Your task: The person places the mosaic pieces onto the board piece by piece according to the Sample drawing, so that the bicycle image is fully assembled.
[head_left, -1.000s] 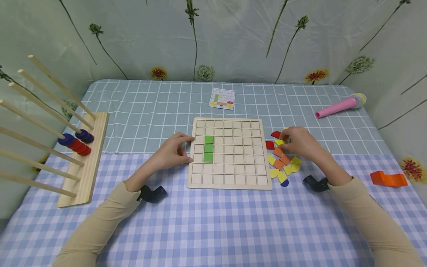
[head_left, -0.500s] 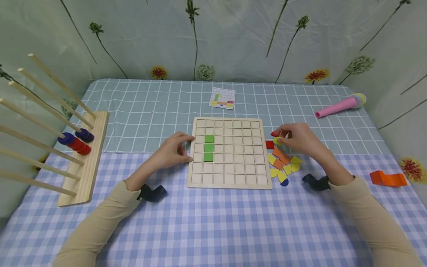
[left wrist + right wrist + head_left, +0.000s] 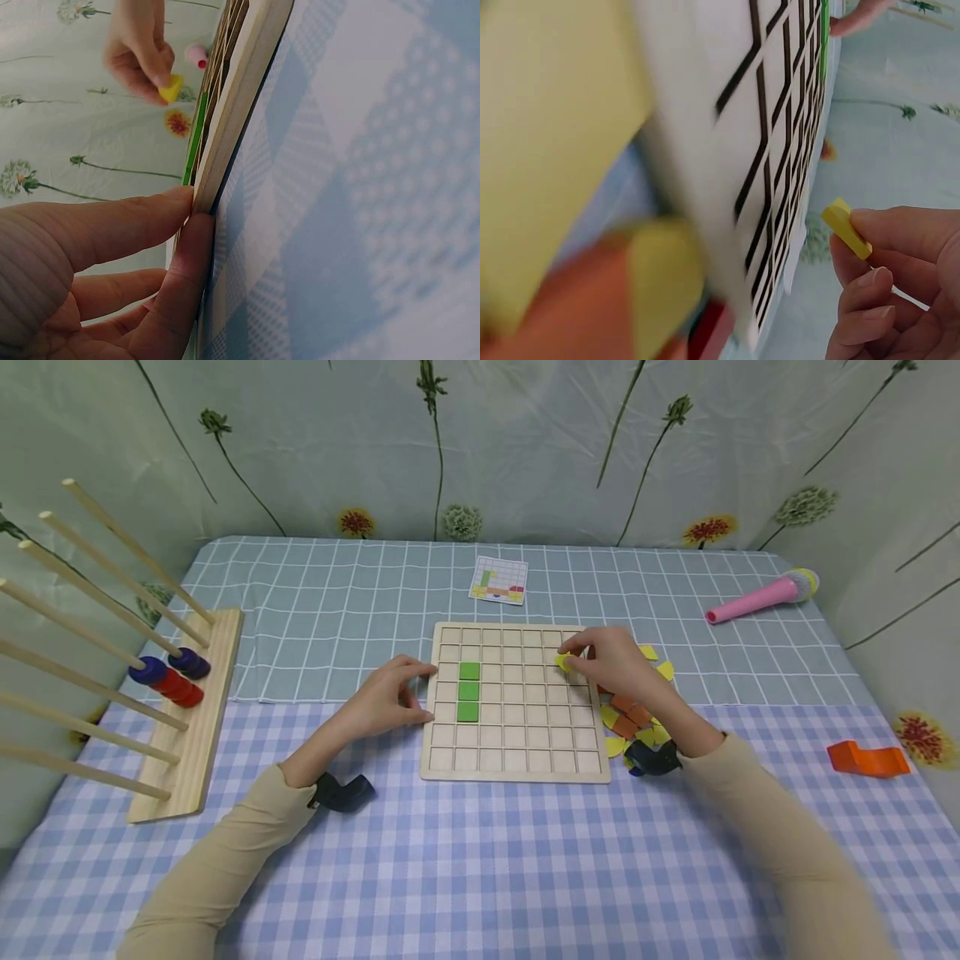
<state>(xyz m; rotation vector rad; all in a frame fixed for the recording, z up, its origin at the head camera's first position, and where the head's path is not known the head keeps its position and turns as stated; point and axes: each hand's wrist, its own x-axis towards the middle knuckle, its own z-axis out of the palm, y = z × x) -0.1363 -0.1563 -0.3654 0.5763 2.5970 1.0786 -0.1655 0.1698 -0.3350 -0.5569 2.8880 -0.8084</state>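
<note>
My left hand (image 3: 386,697) rests thumb and index fingertips, spread apart, against the left rim of a wooden grid board (image 3: 525,777). The left wrist view shows those fingertips (image 3: 176,199) touching the board's edge (image 3: 232,112). A column of green square tiles (image 3: 468,691) sits in the board's left part. Over the board's upper right, my right hand (image 3: 618,664) pinches a small yellow tile (image 3: 847,228) between thumb and fingers, raised above the grid. Below the right wrist lie loose yellow, orange and red tiles (image 3: 626,718), partly hidden by the arm and the black wrist camera.
A small pattern card (image 3: 498,580) lies behind the board. At left stands a wooden peg rack (image 3: 213,693) with red and blue rings (image 3: 180,689). A pink toy microphone (image 3: 757,600) and an orange curved block (image 3: 868,759) lie at right.
From the loose tiles, my right hand has picked up the yellow tile and carried it left over the board. My left hand stays at the board's left edge.
</note>
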